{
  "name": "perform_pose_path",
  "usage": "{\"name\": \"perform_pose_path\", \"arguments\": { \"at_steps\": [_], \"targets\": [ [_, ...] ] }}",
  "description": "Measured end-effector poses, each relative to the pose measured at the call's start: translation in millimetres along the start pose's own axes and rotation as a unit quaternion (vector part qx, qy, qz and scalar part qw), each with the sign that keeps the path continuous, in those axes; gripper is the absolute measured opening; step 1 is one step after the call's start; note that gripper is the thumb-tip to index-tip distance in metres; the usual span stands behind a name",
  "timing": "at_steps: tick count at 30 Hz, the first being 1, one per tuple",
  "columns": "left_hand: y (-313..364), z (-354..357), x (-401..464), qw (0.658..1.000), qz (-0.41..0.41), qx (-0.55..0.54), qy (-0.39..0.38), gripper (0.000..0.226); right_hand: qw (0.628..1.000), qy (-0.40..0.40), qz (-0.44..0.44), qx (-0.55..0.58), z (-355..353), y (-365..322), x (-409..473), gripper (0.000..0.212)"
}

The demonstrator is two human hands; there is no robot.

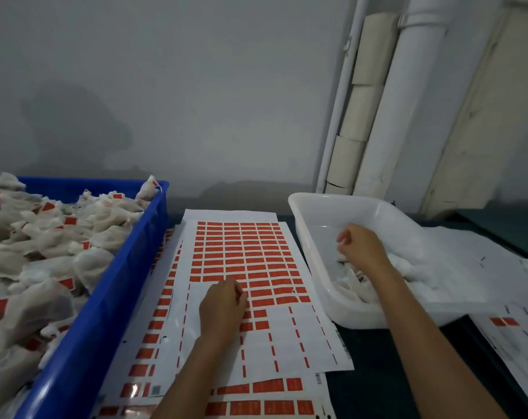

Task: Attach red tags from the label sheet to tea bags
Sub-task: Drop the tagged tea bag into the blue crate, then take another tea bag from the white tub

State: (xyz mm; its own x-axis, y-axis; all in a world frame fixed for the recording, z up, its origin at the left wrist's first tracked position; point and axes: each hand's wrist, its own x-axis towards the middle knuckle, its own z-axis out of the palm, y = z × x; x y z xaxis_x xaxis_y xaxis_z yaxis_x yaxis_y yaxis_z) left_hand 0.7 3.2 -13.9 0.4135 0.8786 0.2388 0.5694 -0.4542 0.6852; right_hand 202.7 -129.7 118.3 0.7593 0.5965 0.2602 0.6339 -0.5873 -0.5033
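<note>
A white label sheet (241, 255) with rows of red tags lies in the middle of the table; its near part is mostly peeled bare. My left hand (221, 303) rests on the sheet at the edge of the remaining red tags, fingers curled down onto them. My right hand (361, 246) reaches into the white tub (314, 252) on the right, fingers curled over white tea bags (350, 282) lying inside; what it holds is hidden. A blue crate (105, 297) on the left is heaped with tea bags (30, 258) that carry red tags.
More label sheets (256, 397) lie stacked under the top one, and used sheets (510, 328) sit at the right. White cloth or paper (456, 255) spills behind the tub. White pipes (392, 116) run up the wall at the back right.
</note>
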Motion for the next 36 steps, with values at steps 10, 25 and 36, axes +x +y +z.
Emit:
{"name": "perform_pose_path", "arguments": {
  "at_steps": [10,25,36],
  "targets": [
    [-2.1,0.8,0.9,1.000,0.005,0.000,0.012,0.013,0.964,-0.180,0.069,-0.183,11.8,40.7,6.5,0.012],
    [-7.9,-24.5,13.8,0.970,-0.057,-0.197,-0.133,0.001,0.981,0.164,-0.103,0.017,-16.3,-39.5,-6.1,0.012],
    [-5.4,-67.1,-1.7,0.920,0.064,-0.356,-0.150,0.041,0.937,-0.151,-0.207,0.237,83.9,-92.1,-53.0,0.011]
  ]
}}
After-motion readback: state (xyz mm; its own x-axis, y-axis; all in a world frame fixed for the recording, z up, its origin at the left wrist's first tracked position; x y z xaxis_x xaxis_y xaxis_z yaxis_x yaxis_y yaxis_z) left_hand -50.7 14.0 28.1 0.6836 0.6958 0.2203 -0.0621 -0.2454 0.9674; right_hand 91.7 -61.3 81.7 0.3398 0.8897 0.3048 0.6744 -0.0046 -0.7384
